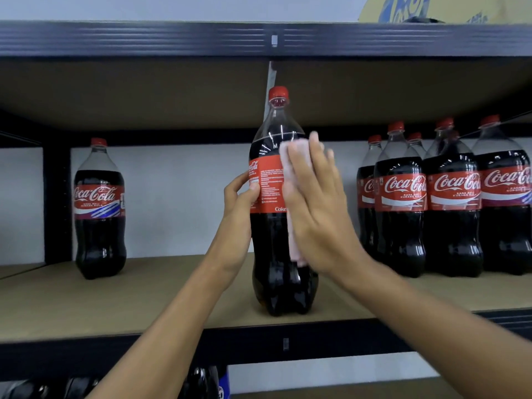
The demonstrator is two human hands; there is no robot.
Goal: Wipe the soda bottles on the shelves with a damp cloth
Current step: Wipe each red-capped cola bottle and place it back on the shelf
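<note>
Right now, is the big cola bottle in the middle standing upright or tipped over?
Upright. The dark plastic cola bottle with the red cap stands on its base on the brown shelf board, cap directly above.

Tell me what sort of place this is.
Probably a shop or its stockroom: dark metal shelving with board decks, a cluster of identical Coca-Cola bottles stocked on the right, and a printed carton stored on the top shelf suggest retail stock, not a home.

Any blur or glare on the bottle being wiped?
Head view: the right hand and cloth are motion-blurred; the left hand and middle bottle look sharp, with white glare streaks on its shoulder; the bottles below sit in dark shadow.
</note>
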